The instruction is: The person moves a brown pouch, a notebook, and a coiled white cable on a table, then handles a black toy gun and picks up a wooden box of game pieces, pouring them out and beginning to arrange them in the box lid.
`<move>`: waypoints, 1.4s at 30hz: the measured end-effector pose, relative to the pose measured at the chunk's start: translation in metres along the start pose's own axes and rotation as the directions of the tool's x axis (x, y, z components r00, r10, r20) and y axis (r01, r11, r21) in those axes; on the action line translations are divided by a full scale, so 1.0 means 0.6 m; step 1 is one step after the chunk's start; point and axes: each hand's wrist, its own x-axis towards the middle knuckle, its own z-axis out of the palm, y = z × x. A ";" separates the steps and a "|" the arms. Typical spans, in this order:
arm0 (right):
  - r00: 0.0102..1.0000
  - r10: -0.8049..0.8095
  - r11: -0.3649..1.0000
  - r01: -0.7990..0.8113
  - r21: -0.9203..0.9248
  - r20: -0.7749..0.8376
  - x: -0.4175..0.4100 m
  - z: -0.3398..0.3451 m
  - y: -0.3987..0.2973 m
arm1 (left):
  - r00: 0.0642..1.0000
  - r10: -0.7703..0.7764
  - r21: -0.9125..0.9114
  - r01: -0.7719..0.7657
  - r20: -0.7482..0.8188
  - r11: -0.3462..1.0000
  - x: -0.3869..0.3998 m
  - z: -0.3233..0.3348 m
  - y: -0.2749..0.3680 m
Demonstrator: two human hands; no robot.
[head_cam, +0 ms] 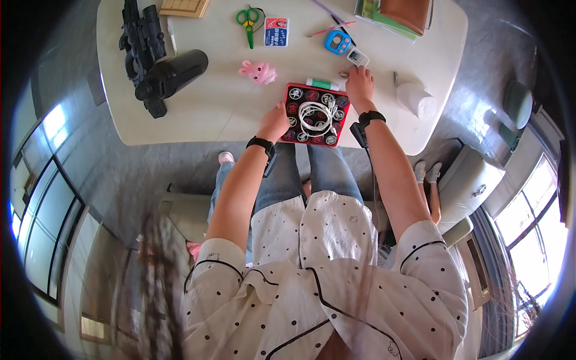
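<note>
My left hand (275,120) holds the left edge of a red tray (343,127) at the table's near edge. Round Chinese chess pieces (311,95) with white or red characters fill the tray in rows. On top of them lies a coiled white cable (300,118). Beyond the tray my right hand (361,87) rests low over the table, its fingertips at a small clear plastic case (358,56). Whether the fingers grip it is not visible. A small metal item (344,74) lies left of those fingers. A green and white tube (322,84) lies along the tray's far edge.
Around them on the white table (198,117) are a pink rabbit figure (259,72), green scissors (249,28), a card box (276,32), a blue digital timer (337,42), a white cup-like item (415,100), notebooks (402,18) and a black toy gun (150,67). Another person's shoes (426,171) show at right.
</note>
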 end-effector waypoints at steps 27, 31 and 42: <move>0.915 0.401 0.779 -0.312 0.543 -0.050 0.043 -0.011 0.034 | 0.999 -0.041 -0.047 0.042 0.018 0.998 -0.017 -0.002 -0.008; 0.895 0.422 0.820 -0.309 0.482 -0.144 0.040 -0.013 0.012 | 0.998 -0.051 -0.036 0.053 0.043 0.998 -0.025 0.003 -0.022; 0.963 0.267 0.910 -0.239 0.338 -0.039 0.056 -0.016 0.031 | 0.999 -0.031 -0.045 0.032 0.027 0.998 -0.028 -0.004 -0.033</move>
